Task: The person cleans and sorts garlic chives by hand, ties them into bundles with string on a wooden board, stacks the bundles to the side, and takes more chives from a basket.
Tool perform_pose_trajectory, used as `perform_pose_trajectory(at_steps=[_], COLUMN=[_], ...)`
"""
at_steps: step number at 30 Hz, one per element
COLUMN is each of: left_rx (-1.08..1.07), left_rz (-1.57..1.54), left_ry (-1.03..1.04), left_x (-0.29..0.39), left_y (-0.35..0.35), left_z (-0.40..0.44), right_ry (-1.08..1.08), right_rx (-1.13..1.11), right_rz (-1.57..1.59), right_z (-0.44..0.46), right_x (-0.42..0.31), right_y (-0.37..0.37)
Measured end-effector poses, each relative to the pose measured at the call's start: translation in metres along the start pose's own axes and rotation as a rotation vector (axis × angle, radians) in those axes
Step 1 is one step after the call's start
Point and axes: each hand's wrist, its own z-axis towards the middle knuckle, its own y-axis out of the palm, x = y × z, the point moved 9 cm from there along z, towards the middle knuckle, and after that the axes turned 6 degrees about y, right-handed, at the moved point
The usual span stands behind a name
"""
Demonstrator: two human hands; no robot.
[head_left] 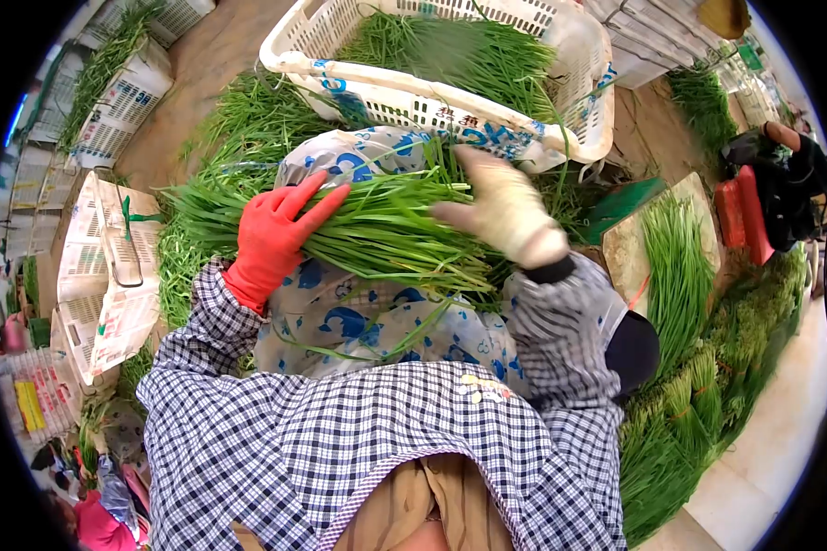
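A bundle of long green stalks (395, 225) lies across my lap, over a clear plastic sheet with blue prints (349, 317). My left hand (280, 230), in a red glove, rests on the bundle's left part, its fingers spread and the thumb side against the leaves. My right hand (496, 202), in a pale glove and blurred by motion, is over the bundle's right end with its fingers apart. Nothing shows between the right fingers. Just beyond the hands stands a white plastic basket (413, 92) with more green stalks (459, 55) in it.
Loose greens (248, 124) cover the floor at the left, near a white crate (106, 275). At the right, a tied bundle (675, 266) leans on a board, with rows of bundles (698, 404) below it. Another person's arm (790, 138) shows at the far right, near a red object (744, 216).
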Motion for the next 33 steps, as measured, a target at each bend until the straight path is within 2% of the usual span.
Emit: perform_pose_trajectory(at_steps=[2,3,4,6,7,8,9,10,11,12,14,15,17,18,19,20,21,22,24,27,28,30,32,33], left_rx=[0.074,0.053,0.054,0.088,0.112,0.111,0.125,0.139,0.153,0.155,0.156,0.162,0.166,0.168,0.162,0.137,0.113,0.109,0.079,0.107,0.107,0.110,0.119,0.131], left_rz=[-0.031,-0.029,-0.024,-0.047,-0.089,-0.098,-0.120,-0.143,-0.131,-0.139,-0.118,-0.104,-0.107,-0.098,-0.095,-0.097,-0.098,-0.093,-0.088,-0.086,-0.087,-0.080,-0.094,-0.101], left_ry=[0.047,0.041,0.036,-0.003,-0.042,-0.043,-0.070,-0.096,-0.075,-0.067,-0.034,-0.044,-0.036,-0.040,-0.037,-0.048,-0.060,-0.063,-0.095,-0.140,-0.139,-0.130,-0.114,-0.109], left_x=[0.002,0.002,0.000,-0.004,-0.007,-0.007,-0.010,-0.013,-0.014,-0.014,-0.010,-0.009,-0.007,-0.007,-0.006,-0.006,-0.006,-0.007,-0.009,-0.011,-0.011,-0.012,-0.011,-0.010], left_y=[-0.004,-0.003,-0.004,-0.004,-0.004,-0.003,-0.003,-0.003,-0.001,-0.001,0.000,-0.001,0.000,-0.001,-0.003,-0.003,-0.003,-0.004,-0.001,-0.001,0.000,0.001,0.002,0.001], left_z=[-0.001,-0.003,-0.005,-0.012,-0.014,-0.015,-0.016,-0.018,-0.019,-0.018,-0.016,-0.014,-0.012,-0.012,-0.011,-0.010,-0.009,-0.009,-0.013,-0.017,-0.018,-0.016,-0.013,-0.011], right_ry=[0.087,0.154,0.173,0.124,0.183,0.030,-0.008,0.120,0.121,0.344,0.715,0.547,0.195,0.123,-0.014,-0.206,-0.221,-0.419,-0.547,-0.066,0.070,-0.008,-0.272,-0.367], right_rx=[-0.211,-0.218,-0.064,0.056,0.113,0.149,0.094,0.143,0.147,-0.044,-0.293,-0.136,0.011,0.041,0.029,0.011,-0.091,-0.047,0.159,0.159,0.063,0.159,0.160,0.111], right_rz=[0.143,0.592,0.925,1.378,1.661,1.798,1.865,1.742,1.509,1.049,-0.094,-0.304,0.145,0.339,0.395,0.335,0.368,0.282,0.105,-0.418,-0.410,0.206,-0.071,-0.095], right_z=[0.026,0.030,0.031,0.023,0.013,0.004,-0.006,-0.024,-0.041,-0.057,-0.071,-0.063,-0.043,-0.036,-0.030,-0.027,-0.027,-0.032,-0.034,-0.030,-0.035,-0.051,-0.053,-0.053], right_x=[-0.003,0.015,0.025,0.045,0.059,0.078,0.101,0.126,0.140,0.164,0.185,0.145,0.092,0.078,0.041,0.009,-0.015,-0.032,-0.031,0.042,0.079,0.059,-0.014,-0.035], right_y=[0.053,0.077,0.076,0.041,0.030,0.014,0.000,-0.019,-0.039,-0.042,-0.050,-0.067,-0.067,-0.053,-0.046,-0.034,-0.020,-0.014,-0.014,-0.037,-0.036,-0.060,-0.063,-0.047])
